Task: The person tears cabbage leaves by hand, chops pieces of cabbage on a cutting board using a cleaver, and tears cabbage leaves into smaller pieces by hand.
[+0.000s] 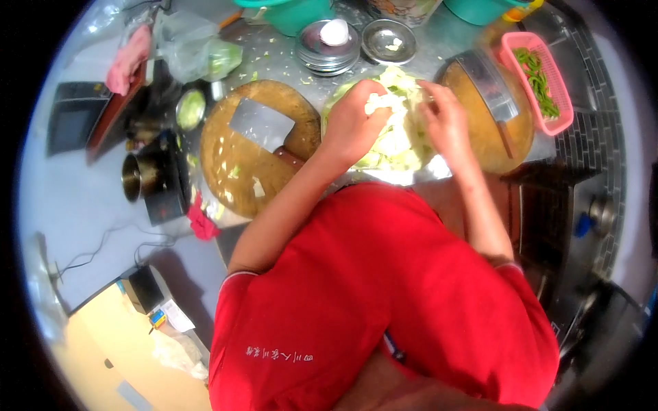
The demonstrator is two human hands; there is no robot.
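Chopped leaves: a loose heap of pale green and whitish cut leaf pieces (396, 142) lies in front of the red-shirted person, between the two hands; what it rests in is mostly hidden
Handling: each piece is probably light, thin and crisp, maybe damp and slippery, easy to bruise or tear
Where to hold: thick pale parts look best for a pinch; loose pieces would suit cupped fingers from beneath
Left grip: the bare left hand (355, 122) is closed around a bunch of whitish pieces above the heap
Right grip: the bare right hand (449, 125) is at the heap's right edge, fingers partly bent; cannot tell whether it holds anything
Surface: shiny grey metal surface (271, 63), scattered with scraps
Boards: round brown wooden board (223, 161) at left, another round wooden board (473, 147) at right, each under a broad-bladed metal cleaver
Room: dark grey brick-pattern tiles (598, 127) at right
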